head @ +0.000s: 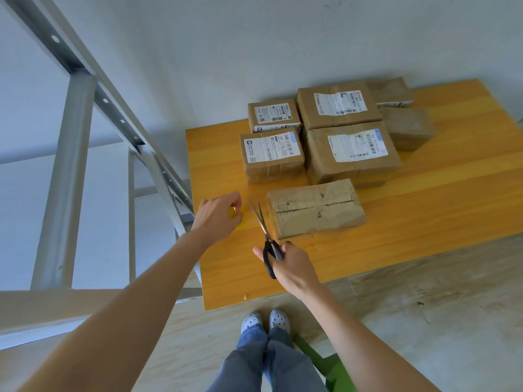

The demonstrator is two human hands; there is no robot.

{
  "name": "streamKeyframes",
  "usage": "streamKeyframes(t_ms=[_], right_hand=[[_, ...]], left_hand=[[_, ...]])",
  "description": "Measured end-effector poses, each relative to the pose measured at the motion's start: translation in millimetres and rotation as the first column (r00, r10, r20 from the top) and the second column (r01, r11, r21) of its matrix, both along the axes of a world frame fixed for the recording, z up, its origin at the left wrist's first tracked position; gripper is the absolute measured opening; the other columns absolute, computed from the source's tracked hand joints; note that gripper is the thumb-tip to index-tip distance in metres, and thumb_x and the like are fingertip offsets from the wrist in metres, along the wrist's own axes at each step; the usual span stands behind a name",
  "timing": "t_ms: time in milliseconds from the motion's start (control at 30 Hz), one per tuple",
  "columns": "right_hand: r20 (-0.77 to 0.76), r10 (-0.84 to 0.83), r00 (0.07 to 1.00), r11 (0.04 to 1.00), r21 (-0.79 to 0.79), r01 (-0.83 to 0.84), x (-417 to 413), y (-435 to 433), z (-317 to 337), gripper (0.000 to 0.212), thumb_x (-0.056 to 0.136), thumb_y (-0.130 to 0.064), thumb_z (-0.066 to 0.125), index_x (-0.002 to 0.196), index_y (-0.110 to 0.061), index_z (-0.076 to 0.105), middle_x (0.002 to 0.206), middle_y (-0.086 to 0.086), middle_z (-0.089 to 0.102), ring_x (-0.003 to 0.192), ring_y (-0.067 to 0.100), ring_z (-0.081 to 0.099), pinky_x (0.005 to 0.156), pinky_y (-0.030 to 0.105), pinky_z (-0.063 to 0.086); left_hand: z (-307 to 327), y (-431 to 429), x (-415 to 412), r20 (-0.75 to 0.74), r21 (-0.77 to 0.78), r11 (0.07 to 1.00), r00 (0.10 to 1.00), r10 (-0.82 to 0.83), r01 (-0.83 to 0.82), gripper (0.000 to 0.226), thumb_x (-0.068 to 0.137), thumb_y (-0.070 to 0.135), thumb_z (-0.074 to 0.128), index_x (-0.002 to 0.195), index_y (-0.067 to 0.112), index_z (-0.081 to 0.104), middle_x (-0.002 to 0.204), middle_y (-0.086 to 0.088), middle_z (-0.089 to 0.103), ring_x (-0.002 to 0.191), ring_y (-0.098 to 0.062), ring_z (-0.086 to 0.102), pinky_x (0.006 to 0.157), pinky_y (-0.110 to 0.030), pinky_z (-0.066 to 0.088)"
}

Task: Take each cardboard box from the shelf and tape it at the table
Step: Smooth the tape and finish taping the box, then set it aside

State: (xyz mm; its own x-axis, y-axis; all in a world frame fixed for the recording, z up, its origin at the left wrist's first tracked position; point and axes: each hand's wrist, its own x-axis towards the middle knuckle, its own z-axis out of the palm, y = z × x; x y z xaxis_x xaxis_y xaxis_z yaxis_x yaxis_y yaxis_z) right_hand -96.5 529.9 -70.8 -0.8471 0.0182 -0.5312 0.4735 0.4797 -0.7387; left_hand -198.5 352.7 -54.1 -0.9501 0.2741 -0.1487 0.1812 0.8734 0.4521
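Mid-frame, a plain brown cardboard box point(315, 212) with a split top seam lay on the yellow wooden worktop point(424, 222), just below a cluster of labelled brown cardboard boxes point(351, 148). The right hand point(291, 268) gripped black-handled scissors point(263, 229), blades slightly parted beside the box's left end. The left hand point(218, 219) curled its fingers round a small, mostly hidden yellow object point(233, 213)
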Motion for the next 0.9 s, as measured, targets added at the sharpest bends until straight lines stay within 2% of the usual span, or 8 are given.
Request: streamKeyframes(t_ms=[100, 200, 267, 333, 400, 533, 700, 900], right_hand=[[0.075, 0.05, 0.996, 0.987, 0.146, -0.061, 9.2, 2.6, -12.5, 0.064, 0.082, -0.071, 0.056, 0.097, -0.009, 0.052, 0.076, 0.0, 0.061, 0.062, 0.014, 0.061, 0.052, 0.024, 0.043], [0.031, 0.047, 0.998, 0.947, 0.317, -0.055, 14.9, 6.1, -23.3, 0.063, 0.088, -0.065, 0.054, 0.113, -0.007, 0.052, 0.086, -0.003, 0.063, 0.069, 0.012, 0.062, 0.051, 0.023, 0.045], [0.001, 0.086, 0.996, 0.888, 0.454, -0.077, 16.0, 8.9, -30.3, 0.061, 0.091, -0.059, 0.054, 0.122, -0.007, 0.051, 0.109, 0.002, 0.064, 0.095, 0.017, 0.063, 0.071, 0.029, 0.053], [0.002, 0.148, 0.989, 0.816, 0.565, -0.123, 16.5, 10.0, -34.0, 0.059, 0.093, -0.053, 0.054, 0.128, -0.006, 0.047, 0.124, 0.006, 0.058, 0.115, 0.022, 0.055, 0.091, 0.031, 0.048], [0.003, 0.194, 0.981, 0.766, 0.625, -0.154, 15.4, 10.3, -34.8, 0.058, 0.093, -0.049, 0.054, 0.131, -0.007, 0.043, 0.13, 0.006, 0.052, 0.123, 0.023, 0.048, 0.097, 0.031, 0.043], [0.021, 0.317, 0.948, 0.696, 0.674, -0.247, 13.5, 10.1, -34.2, 0.051, 0.097, -0.043, 0.051, 0.132, -0.008, 0.041, 0.131, 0.006, 0.05, 0.122, 0.022, 0.049, 0.093, 0.03, 0.044], [-0.009, 0.434, 0.901, 0.595, 0.753, -0.279, 11.5, 12.1, -33.3, 0.032, 0.102, -0.029, 0.048, 0.127, -0.009, 0.047, 0.122, 0.005, 0.06, 0.104, 0.019, 0.064, 0.068, 0.025, 0.046], [0.057, 0.5, 0.864, 0.541, 0.758, -0.364, 10.5, 12.8, -40.9, 0.024, 0.102, -0.024, 0.05, 0.117, -0.006, 0.058, 0.125, 0.01, 0.055, 0.104, 0.024, 0.062, 0.074, 0.029, 0.049]], left_hand=[[-7.4, -2.4, 8.1, -0.021, 0.051, 0.998, 0.999, 0.028, -0.027, 0.024, 0.089, 0.019, 0.061, 0.11, 0.019, 0.05, 0.093, 0.0, 0.064, 0.076, -0.02, 0.057, 0.089, -0.04, 0.045], [-9.8, -2.8, 14.1, -0.032, 0.049, 0.999, 0.999, 0.026, -0.024, 0.032, 0.089, 0.019, 0.061, 0.119, 0.018, 0.049, 0.1, -0.005, 0.067, 0.083, -0.024, 0.063, 0.078, -0.033, 0.043], [-11.0, -1.5, 16.7, -0.047, -0.005, 1.0, 0.999, -0.008, 0.008, 0.031, 0.09, 0.021, 0.058, 0.12, 0.02, 0.051, 0.101, -0.004, 0.067, 0.083, -0.026, 0.063, 0.068, -0.029, 0.04], [-13.7, 1.4, 18.6, 0.001, -0.121, 0.989, 0.997, -0.08, 0.08, 0.028, 0.092, 0.024, 0.054, 0.12, 0.024, 0.055, 0.105, 0.0, 0.064, 0.089, -0.025, 0.061, 0.064, -0.027, 0.039], [-16.8, 5.4, 22.1, 0.057, -0.242, 0.957, 0.987, -0.152, 0.161, 0.025, 0.095, 0.026, 0.049, 0.117, 0.026, 0.06, 0.11, 0.002, 0.062, 0.097, -0.024, 0.059, 0.066, -0.027, 0.039], [-22.4, 15.0, 31.2, 0.081, -0.344, 0.915, 0.977, -0.196, 0.212, 0.029, 0.099, 0.032, 0.046, 0.125, 0.028, 0.059, 0.119, 0.005, 0.061, 0.108, -0.021, 0.058, 0.081, -0.03, 0.046], [-34.1, 22.5, 36.4, 0.052, -0.399, 0.892, 0.977, -0.208, 0.211, 0.032, 0.098, 0.036, 0.049, 0.128, 0.026, 0.056, 0.121, 0.005, 0.062, 0.109, -0.019, 0.059, 0.087, -0.031, 0.047], [-43.7, 25.9, 45.7, 0.043, -0.379, 0.905, 0.981, -0.192, 0.194, 0.039, 0.099, 0.036, 0.047, 0.137, 0.025, 0.049, 0.127, 0.001, 0.058, 0.12, -0.022, 0.052, 0.096, -0.034, 0.039]])
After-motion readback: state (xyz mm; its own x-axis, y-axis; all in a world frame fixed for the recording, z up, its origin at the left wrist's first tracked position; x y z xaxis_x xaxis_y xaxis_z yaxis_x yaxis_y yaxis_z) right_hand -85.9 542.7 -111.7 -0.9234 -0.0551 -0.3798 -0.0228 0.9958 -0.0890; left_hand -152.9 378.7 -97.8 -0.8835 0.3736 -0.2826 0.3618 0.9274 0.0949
